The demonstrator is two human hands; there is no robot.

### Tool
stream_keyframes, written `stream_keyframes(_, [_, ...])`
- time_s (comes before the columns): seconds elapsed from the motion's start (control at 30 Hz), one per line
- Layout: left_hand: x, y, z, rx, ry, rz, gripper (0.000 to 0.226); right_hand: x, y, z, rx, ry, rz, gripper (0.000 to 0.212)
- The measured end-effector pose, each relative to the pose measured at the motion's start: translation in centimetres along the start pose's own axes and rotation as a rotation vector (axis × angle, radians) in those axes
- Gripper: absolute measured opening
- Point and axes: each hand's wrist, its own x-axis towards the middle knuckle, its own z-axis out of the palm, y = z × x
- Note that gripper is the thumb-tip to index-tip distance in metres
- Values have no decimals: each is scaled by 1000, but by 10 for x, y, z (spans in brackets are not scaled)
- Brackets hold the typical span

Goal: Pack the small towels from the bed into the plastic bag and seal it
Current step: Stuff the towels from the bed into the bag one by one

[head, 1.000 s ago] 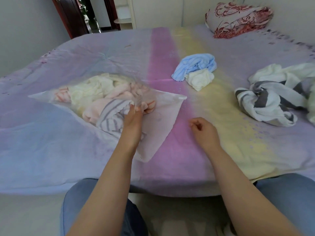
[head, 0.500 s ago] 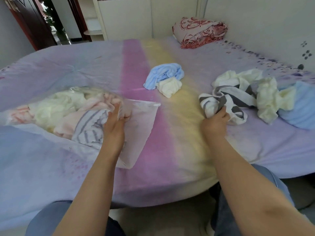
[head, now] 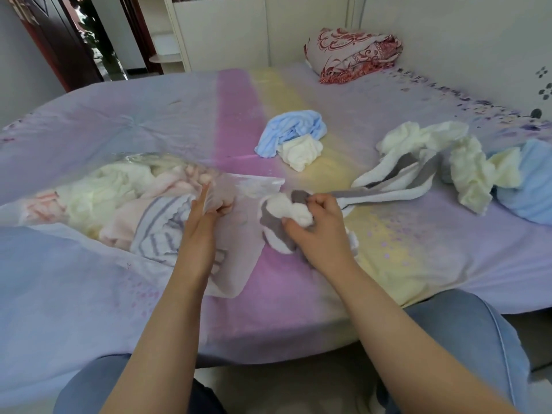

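A clear plastic bag (head: 239, 234) lies on the bed at the left, holding several cream, pink and striped towels (head: 119, 201). My left hand (head: 203, 225) pinches the bag's upper flap at its mouth. My right hand (head: 316, 228) is closed on a grey-and-white striped towel (head: 277, 216), bunched right at the bag's mouth, with its tail (head: 397, 180) trailing to the right. Loose towels remain: a blue one (head: 292, 127) with a white one (head: 301, 150) in the middle, cream ones (head: 472, 168) and another blue one (head: 534, 186) at the right.
The bed has a pastel striped sheet (head: 418, 249); its front edge is just before my knees. A red patterned folded blanket (head: 352, 55) sits at the far end by the wall. A doorway and white cabinet stand behind the bed.
My right hand gripped the striped towel at the right and has dragged it left to the bag's mouth. My left hand stayed on the bag's flap. The camera view shifted right.
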Motion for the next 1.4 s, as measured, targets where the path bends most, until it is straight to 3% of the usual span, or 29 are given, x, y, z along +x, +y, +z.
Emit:
stream_keyframes(0.1, [-1,-2,-4,-52,3,-44,42,-8,-19,7,278,55,-83,32])
stream_keyframes(0.2, [-3,-1,-5,-79,-6,-8,44,0,-9,14,327,6,33,29])
stream_keyframes(0.37, [-6,-2,-7,-70,-1,-50,52,57,57,-9,-187,240,280,50])
stream_keyframes(0.5, [-9,3,-4,-77,-12,-32,56,101,105,-21,-388,-44,683,60])
stream_keyframes(0.57, [-9,2,-3,-79,13,-44,52,113,124,-15,-474,-100,737,61])
stream_keyframes(0.7, [-12,3,-2,-57,58,-80,55,117,121,-18,-385,-30,647,45])
stream_keyframes(0.77, [-16,7,-3,-82,51,-95,46,113,101,-22,-206,28,576,38])
stream_keyframes(0.9, [-15,11,-7,-157,28,-74,25,89,27,-17,-75,132,303,34])
stream_keyframes(1.0, [-10,12,-10,-173,11,-26,24,37,-27,-1,155,161,159,56])
stream_keyframes(1.07, [-9,14,-13,-197,4,-16,30,-3,-44,15,260,64,132,80])
stream_keyframes(1.1, [-8,14,-14,-200,4,-23,36,-20,-42,27,252,-24,109,78])
stream_keyframes(1.17, [-8,11,-16,-217,0,-39,41,-48,-30,50,-53,-182,-24,65])
stream_keyframes(1.23, [-10,9,-15,-269,-2,-25,34,-63,-13,66,-317,-264,-132,70])
stream_keyframes(1.4, [-17,11,-15,-258,-56,30,35,-44,-9,58,-252,-596,-58,80])
